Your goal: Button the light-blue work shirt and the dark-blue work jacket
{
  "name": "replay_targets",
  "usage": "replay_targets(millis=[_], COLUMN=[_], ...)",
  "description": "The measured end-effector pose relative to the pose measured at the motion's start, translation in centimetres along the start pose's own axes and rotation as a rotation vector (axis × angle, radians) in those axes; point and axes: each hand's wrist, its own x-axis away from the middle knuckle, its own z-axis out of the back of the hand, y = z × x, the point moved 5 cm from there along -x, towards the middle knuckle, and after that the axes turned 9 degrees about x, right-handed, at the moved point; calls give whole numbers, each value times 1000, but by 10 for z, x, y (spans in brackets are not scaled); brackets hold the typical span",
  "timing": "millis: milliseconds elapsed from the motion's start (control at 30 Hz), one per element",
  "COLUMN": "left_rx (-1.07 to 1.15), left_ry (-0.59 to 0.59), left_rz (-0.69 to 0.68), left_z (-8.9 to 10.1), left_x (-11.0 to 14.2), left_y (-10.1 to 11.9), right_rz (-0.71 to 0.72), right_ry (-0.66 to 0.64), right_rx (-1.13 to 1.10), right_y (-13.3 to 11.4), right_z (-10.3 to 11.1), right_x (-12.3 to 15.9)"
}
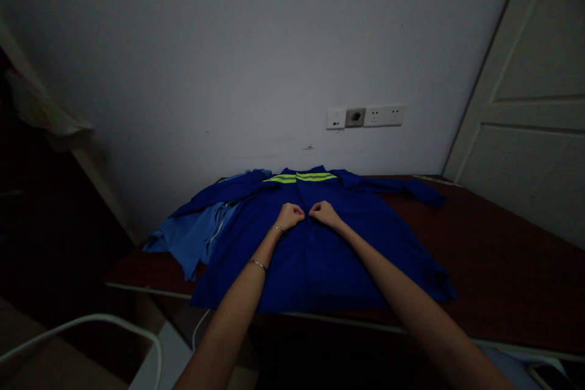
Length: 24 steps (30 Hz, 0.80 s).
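Observation:
A dark blue jacket (287, 268) with yellow-green and grey stripes across its chest lies spread out, collar toward the wall. Its right-hand sleeve stretches flat over the table, while the left-hand one lies across a light blue garment (187, 234). My left hand (290, 216) is closed at the jacket's front, just left of its centre line, fingertips pinched on the cloth edge. Opposite it, close by, my right hand (323, 213) pinches the other side of the front. The small part between the fingertips is too dark to make out.
The dark red table (498, 262) stands against a pale wall with sockets (384, 115). A panelled door (530, 109) is at the right. A white cable (105, 318) loops at the lower left, near the table's front edge.

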Motion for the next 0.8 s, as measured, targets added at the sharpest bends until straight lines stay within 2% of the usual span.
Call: replay_targets(millis=[800], left_rx=[183], left_ry=[-23], left_rz=[60], left_z=[-4], left_x=[-3], left_y=[-5], right_rz=[-49], right_ry=[4], right_rx=[-51], right_y=[3], right_z=[-1], right_x=[-2])
